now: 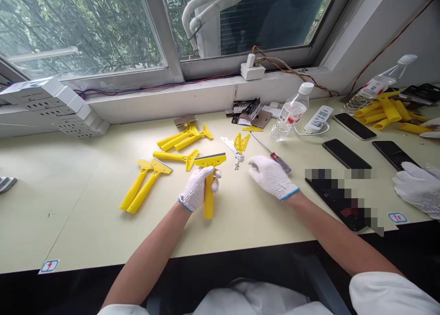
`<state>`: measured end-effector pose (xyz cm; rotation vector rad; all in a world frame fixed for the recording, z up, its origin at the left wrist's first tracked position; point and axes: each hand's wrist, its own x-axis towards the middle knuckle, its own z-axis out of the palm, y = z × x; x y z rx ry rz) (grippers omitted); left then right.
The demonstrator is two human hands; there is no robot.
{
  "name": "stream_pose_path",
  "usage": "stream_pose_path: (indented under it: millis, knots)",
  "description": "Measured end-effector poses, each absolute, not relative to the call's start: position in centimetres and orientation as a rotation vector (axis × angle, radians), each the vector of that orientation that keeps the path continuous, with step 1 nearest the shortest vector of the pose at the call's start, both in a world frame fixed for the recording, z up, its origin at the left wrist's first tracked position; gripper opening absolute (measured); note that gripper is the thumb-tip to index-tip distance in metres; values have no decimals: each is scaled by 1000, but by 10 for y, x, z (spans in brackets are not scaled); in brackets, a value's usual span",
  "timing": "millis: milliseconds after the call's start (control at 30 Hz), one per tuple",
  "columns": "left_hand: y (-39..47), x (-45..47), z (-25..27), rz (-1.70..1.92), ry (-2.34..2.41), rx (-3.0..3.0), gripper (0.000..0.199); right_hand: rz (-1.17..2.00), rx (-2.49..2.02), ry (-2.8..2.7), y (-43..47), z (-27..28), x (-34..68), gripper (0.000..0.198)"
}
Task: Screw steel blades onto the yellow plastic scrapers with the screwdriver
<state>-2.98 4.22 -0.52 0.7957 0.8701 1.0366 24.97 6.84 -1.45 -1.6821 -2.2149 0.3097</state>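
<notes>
Gripping the yellow scraper (208,195) by its handle near frame center, the left hand (196,186) sits below its head; farther right, the right hand (270,175) curls, its contents unclear.

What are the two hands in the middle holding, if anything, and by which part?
The left hand holds a yellow scraper by its upper handle, just below the head. Whether the right hand holds anything small cannot be told.

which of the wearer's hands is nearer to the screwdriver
Right. The right hand is close beside the handle of the screwdriver, though contact is hard to tell. The left hand is farther off to the left, holding a yellow scraper.
</notes>
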Motion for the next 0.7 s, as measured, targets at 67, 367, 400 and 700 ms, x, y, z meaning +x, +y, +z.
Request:
stream_pose_path:
  millis: [67, 367, 400, 700]
  knots:
    - [43, -30, -8, 1024, 862, 796, 32, 517, -1674, -2239, 72, -11, 232, 16]
    - [39, -27, -2, 1025, 896, 859, 25, 390, -1881, -2491, 90, 4, 198, 32]
    - [39, -27, -1, 1022, 897, 865, 25, 390, -1896, -2506, 91, 5, 196, 32]
    - [40, -30, 0, 1012, 905, 881, 23, 253, -1941, -2613, 93, -10, 182, 38]
